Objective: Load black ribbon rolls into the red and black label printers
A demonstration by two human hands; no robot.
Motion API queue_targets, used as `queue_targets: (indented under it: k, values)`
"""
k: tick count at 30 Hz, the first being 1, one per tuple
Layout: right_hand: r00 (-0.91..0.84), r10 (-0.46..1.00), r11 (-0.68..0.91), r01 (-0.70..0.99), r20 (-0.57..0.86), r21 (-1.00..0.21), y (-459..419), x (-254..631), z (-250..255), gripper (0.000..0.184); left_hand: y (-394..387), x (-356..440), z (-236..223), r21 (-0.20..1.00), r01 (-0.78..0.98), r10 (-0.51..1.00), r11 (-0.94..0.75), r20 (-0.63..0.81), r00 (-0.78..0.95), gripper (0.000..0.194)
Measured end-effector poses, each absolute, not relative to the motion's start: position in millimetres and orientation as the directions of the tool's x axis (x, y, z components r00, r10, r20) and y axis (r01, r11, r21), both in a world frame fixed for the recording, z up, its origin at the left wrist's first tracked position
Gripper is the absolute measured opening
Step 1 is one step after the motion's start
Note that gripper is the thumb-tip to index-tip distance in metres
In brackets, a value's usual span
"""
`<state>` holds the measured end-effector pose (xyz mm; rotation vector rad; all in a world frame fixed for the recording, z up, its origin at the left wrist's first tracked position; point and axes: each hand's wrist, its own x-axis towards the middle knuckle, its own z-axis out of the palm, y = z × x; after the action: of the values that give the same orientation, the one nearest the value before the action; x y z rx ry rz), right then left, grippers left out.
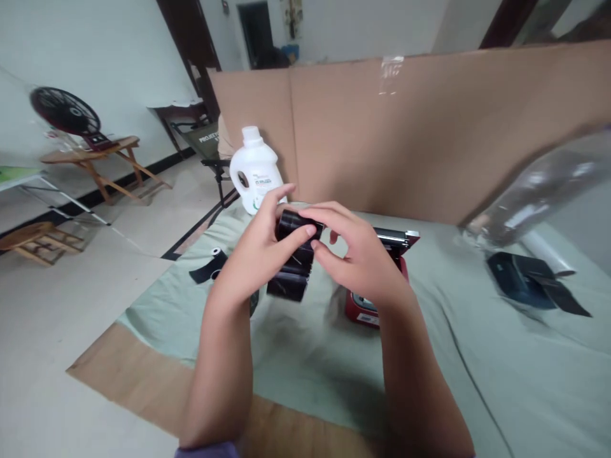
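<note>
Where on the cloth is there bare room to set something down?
The green cloth looks free between the forearms, in front of the red device, and from that device rightward to the dark container. It is crowded around the left hand and right hand, with the held black piece, white jug and small black roll.

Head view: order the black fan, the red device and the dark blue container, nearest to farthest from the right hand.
1. Red device, just below the right hand and partly hidden by it.
2. Dark blue container, farther out on the right side.
3. Black fan, far left, on a wooden table.
</note>
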<state>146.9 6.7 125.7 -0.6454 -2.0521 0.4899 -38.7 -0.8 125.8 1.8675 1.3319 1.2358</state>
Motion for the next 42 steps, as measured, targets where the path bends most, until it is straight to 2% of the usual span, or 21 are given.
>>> queue_targets:
  k: [4,7,9,11,13,14,16,18,20,22,24,27,29,34,39,42]
  values:
    - [-0.441,0.691,0.723,0.424,0.572,-0.546,16,166,122,0.037,8,-15,109,0.806,0.380,0.890,-0.453,0.386,0.244,0.042]
    - [-0.382,0.746,0.661,0.522,0.545,-0.539,17,176,124,0.032,9,-3,102,0.870,0.286,0.911,-0.403,0.352,0.213,0.046]
    - [-0.294,0.776,0.614,0.558,0.558,-0.558,15,190,124,0.025,7,1,103,0.928,0.199,0.928,-0.316,0.259,0.270,0.050]
    - [-0.230,0.800,0.570,0.577,0.554,-0.584,11,209,122,0.021,3,4,107,0.961,0.176,0.881,-0.211,0.110,0.460,0.039]
    - [-0.221,0.829,0.527,0.620,0.515,-0.582,9,231,115,0.022,-3,9,108,0.964,0.236,0.796,-0.119,-0.050,0.603,0.028]
    - [-0.232,0.847,0.500,0.656,0.478,-0.566,8,241,111,0.021,-6,12,108,0.960,0.271,0.779,-0.078,-0.111,0.618,0.029]
    - [-0.259,0.885,0.441,0.732,0.386,-0.519,10,257,99,0.018,-12,23,103,0.952,0.304,0.803,-0.013,-0.171,0.571,0.046]
    - [-0.286,0.916,0.392,0.782,0.280,-0.484,15,264,88,0.017,-18,35,94,0.950,0.312,0.832,-0.001,-0.172,0.527,0.070]
    - [-0.319,0.936,0.352,0.806,0.151,-0.477,19,264,77,0.019,-23,47,86,0.940,0.341,0.818,-0.026,-0.175,0.547,0.081]
    - [-0.334,0.942,0.299,0.828,0.011,-0.475,23,261,68,0.023,-27,56,78,0.925,0.378,0.783,-0.047,-0.200,0.589,0.081]
    - [-0.336,0.940,0.269,0.833,-0.055,-0.484,26,258,60,0.024,-31,62,73,0.917,0.395,0.765,-0.054,-0.217,0.606,0.081]
    - [-0.365,0.931,0.319,0.808,0.004,-0.495,30,259,49,0.022,-34,68,67,0.921,0.389,0.752,-0.013,-0.247,0.612,0.083]
    - [-0.382,0.924,0.355,0.817,0.035,-0.455,34,259,44,0.018,-34,70,64,0.924,0.383,0.742,0.012,-0.265,0.616,0.083]
    - [-0.311,0.947,0.273,0.909,-0.077,-0.314,39,252,44,0.016,-33,68,64,0.927,0.359,0.719,0.107,-0.322,0.617,0.086]
    - [-0.293,0.931,0.180,0.887,-0.218,-0.425,37,255,57,0.022,-36,62,68,0.927,0.348,0.703,0.143,-0.342,0.624,0.085]
    - [-0.295,0.929,0.173,0.881,-0.223,-0.441,34,255,61,0.023,-35,60,67,0.930,0.336,0.692,0.150,-0.342,0.636,0.082]
